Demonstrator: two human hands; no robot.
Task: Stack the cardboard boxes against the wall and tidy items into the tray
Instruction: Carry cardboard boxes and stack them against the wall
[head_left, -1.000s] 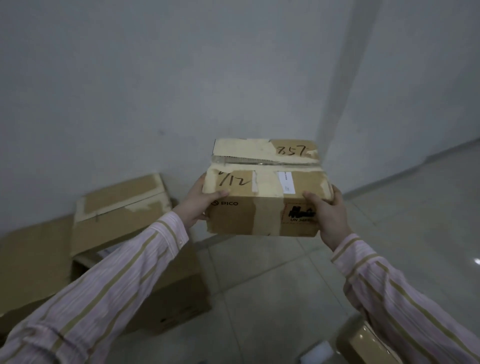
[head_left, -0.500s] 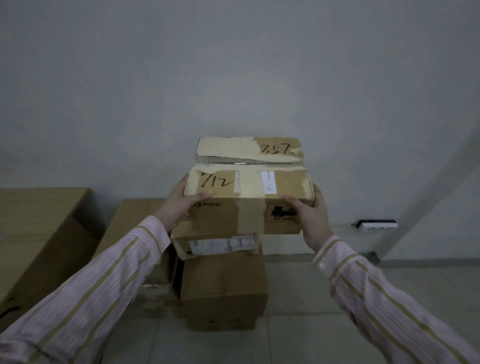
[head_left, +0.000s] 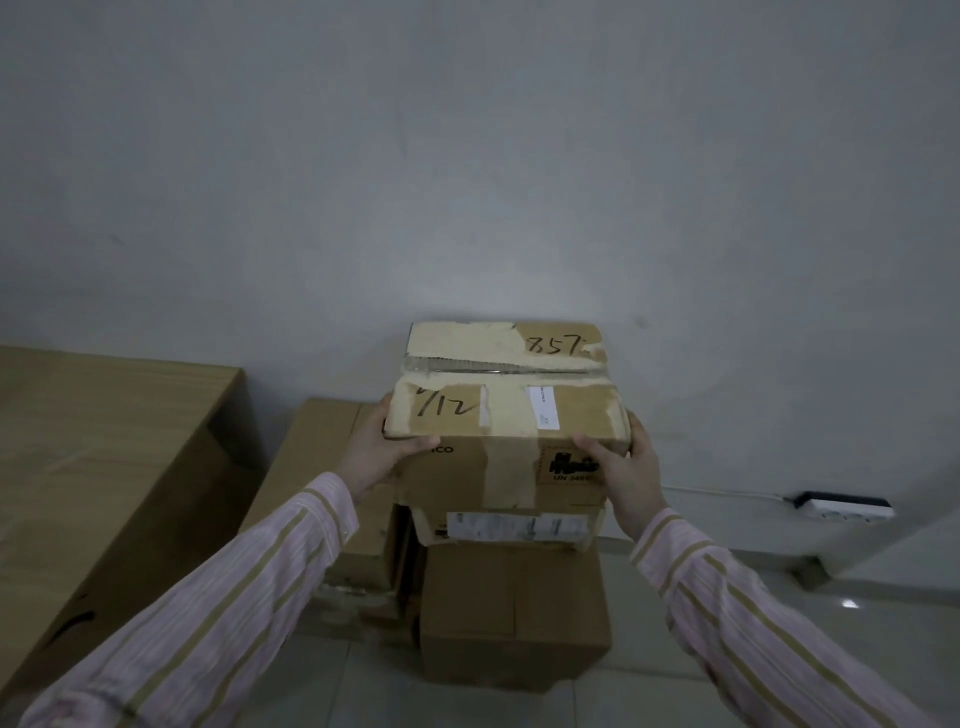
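I grip the box (head_left: 506, 415) at centre frame on its 2 sides, left hand (head_left: 379, 457) and right hand (head_left: 628, 467) each with the thumb on the near face and fingers round the side, because an even hold keeps it level and square to the stack (head_left: 514, 608) below. It sits over that stack at the wall (head_left: 467, 182), touching it or just above; I cannot tell which. Both arms reach forward from the lower corners, nearly straight.

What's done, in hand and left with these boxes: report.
Done: a labelled box sits on a lower box by the wall. In hand: left hand and right hand grip the taped box marked 857 over that stack; contact unclear. Left: release it; no tray in view.
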